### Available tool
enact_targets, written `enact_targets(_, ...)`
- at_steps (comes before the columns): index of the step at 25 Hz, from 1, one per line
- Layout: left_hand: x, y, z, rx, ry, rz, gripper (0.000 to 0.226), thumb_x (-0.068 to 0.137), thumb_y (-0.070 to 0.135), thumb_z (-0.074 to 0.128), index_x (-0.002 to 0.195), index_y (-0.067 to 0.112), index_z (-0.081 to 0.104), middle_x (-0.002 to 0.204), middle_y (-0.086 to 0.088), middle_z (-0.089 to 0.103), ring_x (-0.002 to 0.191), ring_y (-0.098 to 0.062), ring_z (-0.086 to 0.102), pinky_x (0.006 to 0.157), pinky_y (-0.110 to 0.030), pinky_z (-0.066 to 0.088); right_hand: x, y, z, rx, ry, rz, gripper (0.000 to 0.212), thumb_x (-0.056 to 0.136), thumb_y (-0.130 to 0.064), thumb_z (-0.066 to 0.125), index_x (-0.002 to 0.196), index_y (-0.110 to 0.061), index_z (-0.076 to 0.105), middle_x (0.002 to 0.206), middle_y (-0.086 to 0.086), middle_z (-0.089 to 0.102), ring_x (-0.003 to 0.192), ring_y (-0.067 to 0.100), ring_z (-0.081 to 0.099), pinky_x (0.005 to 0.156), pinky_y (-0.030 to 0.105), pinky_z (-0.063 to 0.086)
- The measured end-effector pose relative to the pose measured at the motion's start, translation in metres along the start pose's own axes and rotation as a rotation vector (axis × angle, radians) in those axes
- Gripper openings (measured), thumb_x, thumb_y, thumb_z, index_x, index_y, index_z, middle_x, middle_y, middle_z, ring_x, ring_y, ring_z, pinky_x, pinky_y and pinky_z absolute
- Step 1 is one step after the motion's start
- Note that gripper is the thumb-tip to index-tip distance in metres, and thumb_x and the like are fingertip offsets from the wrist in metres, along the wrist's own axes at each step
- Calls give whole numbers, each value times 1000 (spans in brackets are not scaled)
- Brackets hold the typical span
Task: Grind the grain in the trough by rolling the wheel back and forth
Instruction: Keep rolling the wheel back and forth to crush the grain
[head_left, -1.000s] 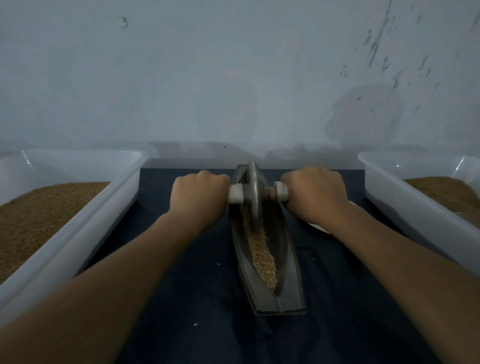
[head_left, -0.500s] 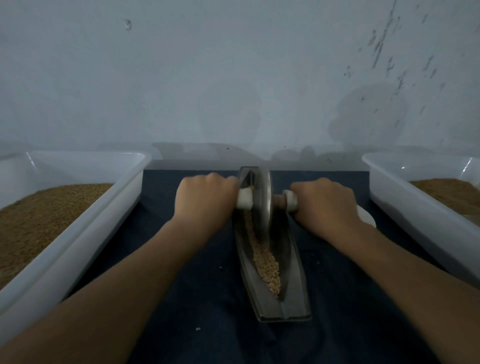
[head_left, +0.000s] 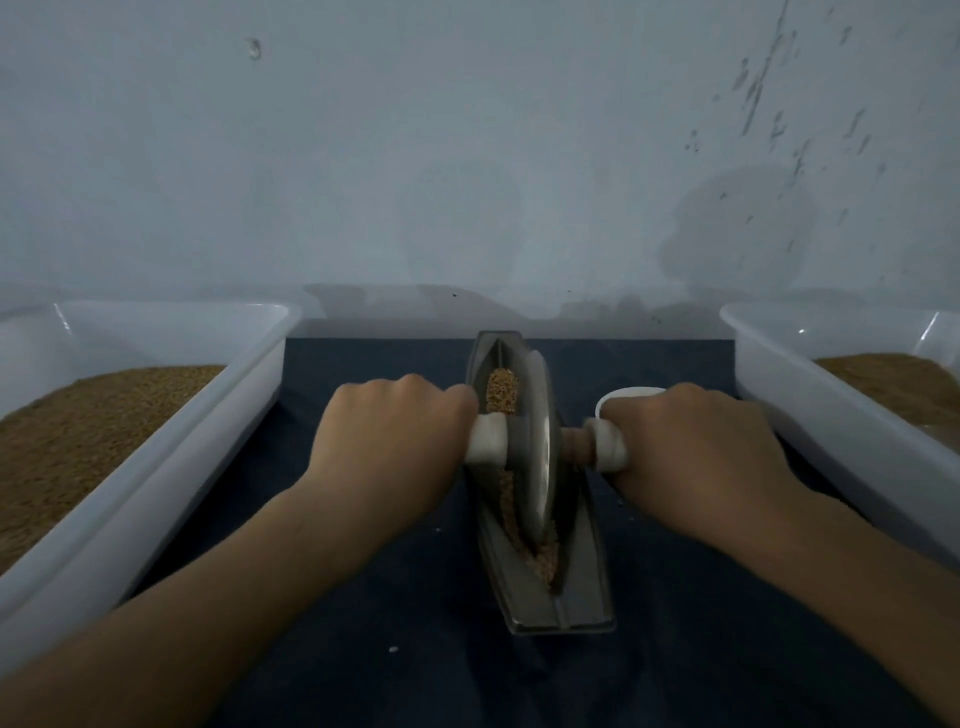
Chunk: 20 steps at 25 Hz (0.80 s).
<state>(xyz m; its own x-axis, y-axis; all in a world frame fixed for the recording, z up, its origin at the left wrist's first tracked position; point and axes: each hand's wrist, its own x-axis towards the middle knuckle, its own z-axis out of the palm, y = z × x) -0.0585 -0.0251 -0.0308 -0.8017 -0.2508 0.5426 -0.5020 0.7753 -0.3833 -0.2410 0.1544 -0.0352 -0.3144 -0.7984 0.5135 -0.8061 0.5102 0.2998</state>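
Note:
A narrow grey metal trough (head_left: 587, 597) lies lengthwise on a dark blue cloth (head_left: 337, 597). Brown grain (head_left: 503, 391) shows in its groove beyond and in front of the wheel. The metal wheel (head_left: 537, 447) stands upright in the trough's middle, on an axle with white handles. My left hand (head_left: 387, 447) grips the left handle (head_left: 485, 439). My right hand (head_left: 693, 447) grips the right handle (head_left: 610, 447).
A white tray (head_left: 208, 426) full of brown grain stands at the left, another white tray (head_left: 810, 410) with grain at the right. A small white dish (head_left: 623, 397) peeks out behind my right hand. A grey wall rises close behind.
Both hands have pulled the wheel toward me, from the trough's far end to its middle. Grain now shows beyond the wheel.

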Motion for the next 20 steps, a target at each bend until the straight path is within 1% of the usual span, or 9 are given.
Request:
enact_targets(2, 23, 1, 23, 0, -35, -23, 35, 74, 28, 72, 77, 24, 37, 59, 5, 27, 47, -21, 35, 45, -28, 19, 27, -4, 14, 70, -91, 87, 36, 76, -36, 69, 65, -31, 35, 64, -11, 42, 54, 13, 39, 49, 24, 22)
enact_targets(4, 53, -4, 40, -28, -76, -87, 11, 86, 26, 61, 88, 21, 51, 72, 0, 50, 66, -28, 58, 54, -34, 34, 61, -8, 23, 99, -132, 138, 24, 84, -33, 67, 75, -30, 45, 78, -3, 54, 70, 23, 52, 58, 29, 34)
enact_targets(6, 65, -9, 45, -86, -129, -134, 8, 88, 25, 59, 96, 23, 58, 81, -3, 57, 73, -29, 60, 58, -35, 38, 82, -8, 23, 61, -159, 116, 17, 85, -29, 66, 79, -27, 51, 86, 1, 62, 76, 26, 58, 60, 31, 39)
enact_targets(8, 52, -8, 41, -113, -109, -143, 10, 87, 27, 60, 88, 24, 51, 70, 3, 43, 61, -22, 47, 55, -34, 34, 77, -7, 16, 50, -164, 65, 20, 84, -30, 66, 74, -27, 50, 81, -2, 60, 69, 21, 53, 57, 29, 38)
enact_targets(11, 7, -2, 24, -103, 13, -54, 42, 71, 31, 74, 76, 29, 32, 58, 9, 22, 46, -11, 14, 45, -26, 15, 34, -1, 3, 28, -104, -13, 31, 76, -36, 68, 63, -32, 40, 63, -11, 43, 51, 9, 35, 46, 24, 22)
enact_targets(13, -11, -2, 4, -72, 76, 14, 59, 51, 31, 84, 72, 27, 29, 55, 9, 19, 47, -10, -1, 48, -21, 3, 8, 0, -10, -6, -14, -69, 45, 62, -39, 72, 58, -33, 28, 52, -13, 29, 43, 2, 23, 43, 19, 11)
enact_targets(15, -10, -2, -6, -57, 71, 21, 64, 44, 29, 86, 71, 25, 29, 54, 7, 18, 47, -10, -3, 49, -20, 0, 1, 2, -16, -19, 13, -71, 52, 52, -41, 73, 58, -34, 23, 48, -15, 18, 41, -2, 14, 45, 15, 5)
enact_targets(18, 10, 2, 14, -28, -56, -30, 35, 73, 31, 74, 77, 26, 40, 59, 7, 24, 44, -14, 23, 45, -26, 15, 22, -1, 4, 20, -74, 7, 38, 68, -40, 70, 60, -32, 35, 56, -12, 37, 46, 7, 31, 45, 20, 17)
enact_targets(20, 42, 0, 29, -25, -100, -82, 12, 86, 29, 63, 91, 23, 55, 70, 4, 44, 61, -23, 53, 53, -33, 31, 53, -3, 21, 88, -138, 87, 22, 79, -39, 64, 69, -31, 46, 71, -7, 54, 62, 19, 51, 53, 27, 32)
